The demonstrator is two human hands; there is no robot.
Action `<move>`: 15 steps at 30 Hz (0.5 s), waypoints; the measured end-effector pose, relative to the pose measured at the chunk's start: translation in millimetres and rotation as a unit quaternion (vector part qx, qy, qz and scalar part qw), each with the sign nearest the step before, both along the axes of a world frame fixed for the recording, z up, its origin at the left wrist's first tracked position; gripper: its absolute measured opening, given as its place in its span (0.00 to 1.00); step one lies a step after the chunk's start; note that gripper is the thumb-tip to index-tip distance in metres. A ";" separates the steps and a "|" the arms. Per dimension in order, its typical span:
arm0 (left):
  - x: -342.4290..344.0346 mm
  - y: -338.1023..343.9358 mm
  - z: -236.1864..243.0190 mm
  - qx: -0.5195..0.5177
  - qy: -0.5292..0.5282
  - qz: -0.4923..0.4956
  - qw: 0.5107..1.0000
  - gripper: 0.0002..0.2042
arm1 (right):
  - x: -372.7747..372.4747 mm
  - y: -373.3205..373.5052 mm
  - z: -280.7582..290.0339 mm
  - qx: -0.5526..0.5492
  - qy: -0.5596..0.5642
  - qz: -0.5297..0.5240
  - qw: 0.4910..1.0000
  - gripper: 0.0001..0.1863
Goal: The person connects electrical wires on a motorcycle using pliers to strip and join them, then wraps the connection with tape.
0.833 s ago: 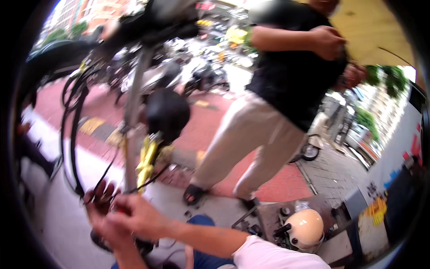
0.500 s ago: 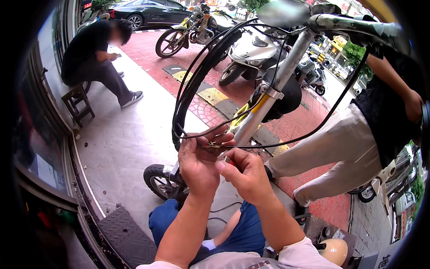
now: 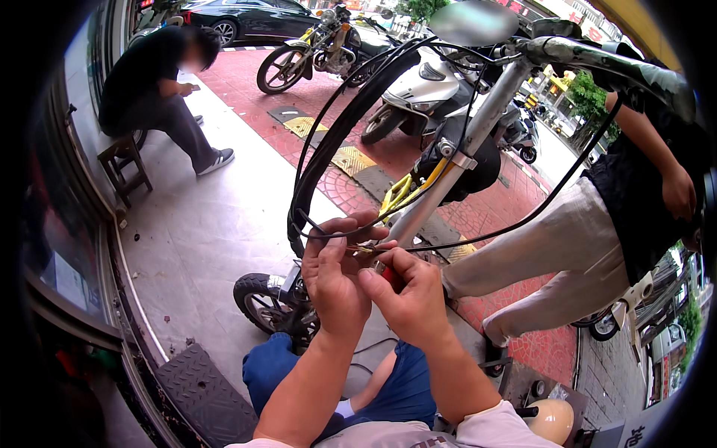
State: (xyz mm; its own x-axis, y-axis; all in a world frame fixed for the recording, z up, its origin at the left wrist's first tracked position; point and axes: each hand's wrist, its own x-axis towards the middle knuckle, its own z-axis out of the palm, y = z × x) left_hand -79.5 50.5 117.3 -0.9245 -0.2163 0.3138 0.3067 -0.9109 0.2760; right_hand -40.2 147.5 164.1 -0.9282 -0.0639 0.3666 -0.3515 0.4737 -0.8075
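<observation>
My left hand (image 3: 337, 280) is closed around the thin, coloured wire ends (image 3: 364, 248) of a black cable (image 3: 328, 233), palm turned up. Just below these wires, my right hand (image 3: 407, 295) grips a small red lighter (image 3: 391, 276) with a metal top, thumb near that top. No flame can be made out. The cable belongs to a bundle of black cables (image 3: 305, 175) that loops down from the handlebar (image 3: 597, 60) of a small scooter. Behind my hands rises its silver steering tube (image 3: 485, 123). The scooter's black-tyred wheel (image 3: 258, 302) is beyond my left forearm.
A person in light trousers (image 3: 553, 254) stands close on the right. Another person (image 3: 160, 97) sits on a small stool (image 3: 125, 166) at the far left. Parked motorbikes (image 3: 328, 52) line the red paving. A dark ramp plate (image 3: 205, 392) lies by the doorway, a beige helmet (image 3: 553, 420) at lower right.
My right hand has shifted slightly, and more of the red lighter shows. The left fingers have curled in around the wires. The standing person's arm has lowered a little.
</observation>
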 end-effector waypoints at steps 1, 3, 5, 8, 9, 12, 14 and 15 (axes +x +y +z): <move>0.2 -0.3 -0.2 -0.010 -0.002 0.003 1.000 0.12 | 1.5 -1.4 2.7 0.021 0.013 -0.007 1.000 0.12; 2.1 -0.5 1.7 -0.014 -0.015 0.009 1.000 0.12 | 2.8 -2.5 2.1 0.026 0.043 -0.027 0.998 0.15; 3.4 -0.5 2.5 -0.023 -0.022 0.014 0.999 0.12 | 5.3 -3.8 3.5 0.011 0.048 -0.039 0.998 0.16; 2.3 -1.3 0.9 -0.032 -0.021 0.021 0.999 0.12 | 5.1 -5.6 4.4 -0.023 0.039 -0.034 0.998 0.17; 0.6 -2.1 0.1 -0.029 -0.018 0.022 0.999 0.12 | -1.2 -5.3 -0.9 -0.023 0.051 -0.029 0.998 0.18; 3.5 0.8 -0.7 -0.018 -0.018 0.006 1.000 0.12 | -1.5 -2.9 -3.4 -0.005 0.048 -0.039 0.998 0.19; 5.1 0.7 0.9 -0.010 -0.020 -0.002 1.000 0.12 | -2.4 -3.2 -4.2 -0.001 0.036 -0.043 0.998 0.19; 6.0 2.0 3.0 -0.003 -0.021 -0.005 1.000 0.12 | -2.9 -3.3 -4.9 -0.004 0.031 -0.043 0.999 0.19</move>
State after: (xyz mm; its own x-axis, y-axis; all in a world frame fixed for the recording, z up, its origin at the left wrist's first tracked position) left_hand -73.5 52.5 120.4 -0.9392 -0.2046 0.2759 0.2852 -0.9122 0.2943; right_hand -43.1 144.2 159.2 -0.9059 0.0184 0.4231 -0.3585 0.4986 -0.7892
